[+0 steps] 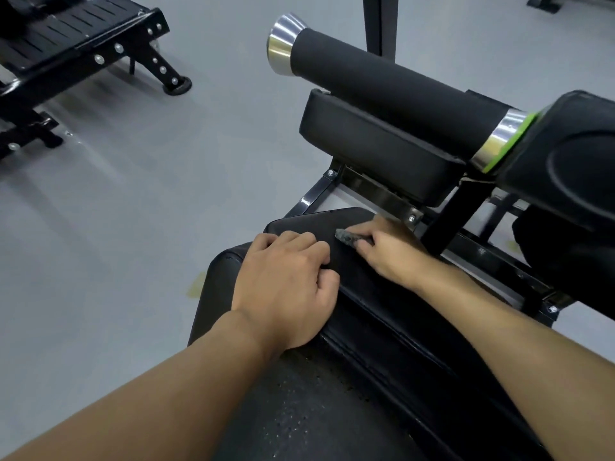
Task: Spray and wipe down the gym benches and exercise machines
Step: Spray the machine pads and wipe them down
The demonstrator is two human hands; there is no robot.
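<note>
Here, rag (347, 237) between right fingers (374, 226).

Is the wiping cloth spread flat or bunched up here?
Bunched up: the grey cloth shows only as a small wad poking out from the right hand, pressed on the black seat pad.

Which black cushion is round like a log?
The long roller pad with shiny silver ends, highest up. The raised pad below it and the seat pad are flat.
</note>
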